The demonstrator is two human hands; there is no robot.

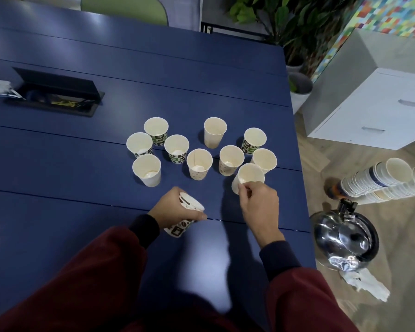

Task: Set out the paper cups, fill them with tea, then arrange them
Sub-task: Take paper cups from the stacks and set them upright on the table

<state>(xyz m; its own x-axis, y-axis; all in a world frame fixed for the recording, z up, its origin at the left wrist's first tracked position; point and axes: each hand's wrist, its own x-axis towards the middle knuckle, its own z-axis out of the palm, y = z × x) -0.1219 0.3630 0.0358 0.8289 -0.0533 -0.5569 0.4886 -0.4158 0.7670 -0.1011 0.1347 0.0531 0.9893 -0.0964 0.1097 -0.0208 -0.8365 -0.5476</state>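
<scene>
Nine empty cups (pixel 199 164) stand in a loose bunch in the middle of the blue table (pixel 82 152). The right hand (pixel 259 200) pinches the near rim of a white cup (pixel 247 174) with its fingertips, at about 4 o'clock from the bunch. This cup leans a little, and I cannot tell if its bottom sits flat on the table yet. The left hand (pixel 175 209) is wrapped around a printed cup (pixel 189 207), tipped on its side, at about 6 o'clock from the bunch. The shiny kettle (pixel 345 236) waits off the table at 3 o'clock, with a long stack of cups (pixel 381 183) lying past it. I think the cups are not all set out, and no tea is in any of them. These cups look very light, so a small bump from a sleeve or a knuckle could knock one over. The white cup is just beside two others, so letting go while it leans could tip it into them. It is also near the table's 3 o'clock edge and could roll off. The cups stand so close together that pouring later might splash tea between them.
</scene>
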